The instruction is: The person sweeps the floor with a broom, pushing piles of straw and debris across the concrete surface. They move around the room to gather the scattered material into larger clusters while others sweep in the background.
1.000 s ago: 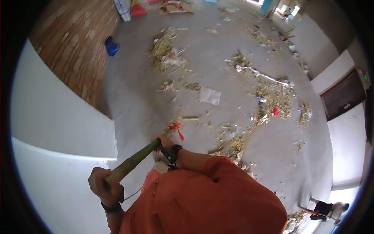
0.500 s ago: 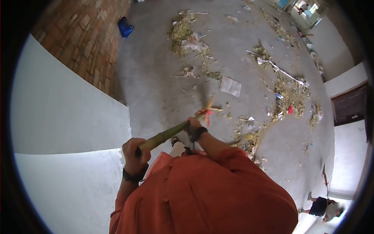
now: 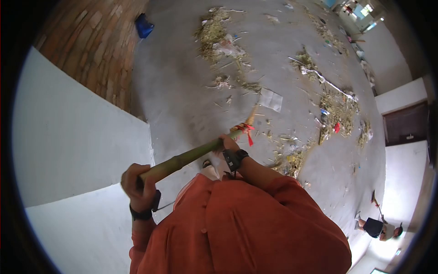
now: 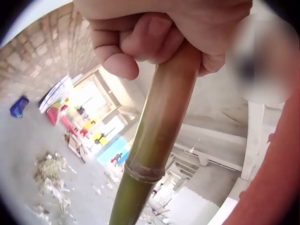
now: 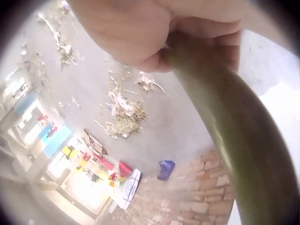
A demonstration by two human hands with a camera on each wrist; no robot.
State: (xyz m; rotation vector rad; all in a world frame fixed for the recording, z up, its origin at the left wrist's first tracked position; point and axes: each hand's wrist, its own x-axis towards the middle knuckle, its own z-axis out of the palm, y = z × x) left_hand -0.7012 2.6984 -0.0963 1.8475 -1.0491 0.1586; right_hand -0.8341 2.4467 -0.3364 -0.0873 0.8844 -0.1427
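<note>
A broom with a thick green bamboo handle (image 3: 182,160) slants across the front of my body in the head view. My left hand (image 3: 139,186) grips the handle's upper end, fingers curled round it, as the left wrist view also shows. Lower down, my right hand (image 3: 229,144) wraps round the same handle (image 5: 234,117). Just beyond the right hand a red cloth strip (image 3: 250,137) is tied round the broom. The tan broom head (image 3: 252,114) points forward over the floor, its tip close to a pale square sheet (image 3: 271,99).
Straw and litter piles (image 3: 214,36) lie on the grey floor (image 3: 173,82), with more litter (image 3: 337,109) to the right. A low white wall (image 3: 91,132) and a brick wall (image 3: 91,50) stand left, near a blue bag (image 3: 144,26). Another person (image 3: 376,228) holds a broom at lower right.
The head view has turned, so walls and litter shift. Broom and both hands have moved to the right in view, the broom head toward the pale sheet. Both hands keep their grip.
</note>
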